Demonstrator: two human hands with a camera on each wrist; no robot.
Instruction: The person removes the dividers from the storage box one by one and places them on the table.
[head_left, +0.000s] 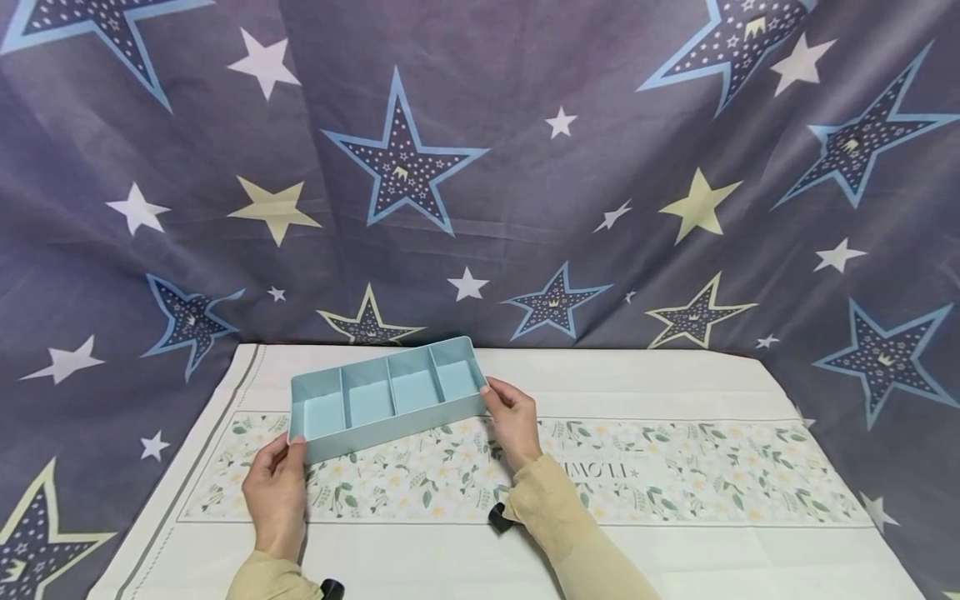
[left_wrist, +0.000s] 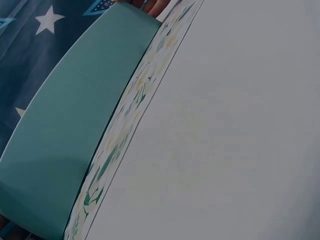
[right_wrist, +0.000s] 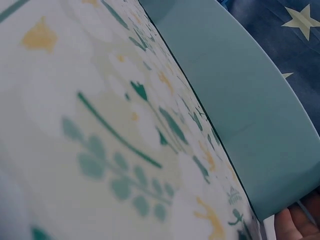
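Note:
A long light-blue divided storage box (head_left: 397, 425) lies at a slant over the left part of the table, its several compartments bare inside. My left hand (head_left: 277, 496) grips its near left corner, thumb on the near wall. At the right end, my right hand (head_left: 516, 423) holds the corner with the thumb near the rim. The left wrist view shows the box's long outer wall (left_wrist: 75, 110), with fingers of the right hand (left_wrist: 154, 7) at its far end. That wall also fills the upper right of the right wrist view, the right hand's fingers (right_wrist: 297, 222) at its lower corner.
A white tablecloth (head_left: 405, 558) covers the table, with a floral printed band (head_left: 712, 483) running across it. Behind the table and at its sides hangs a dark star-patterned curtain (head_left: 517, 208).

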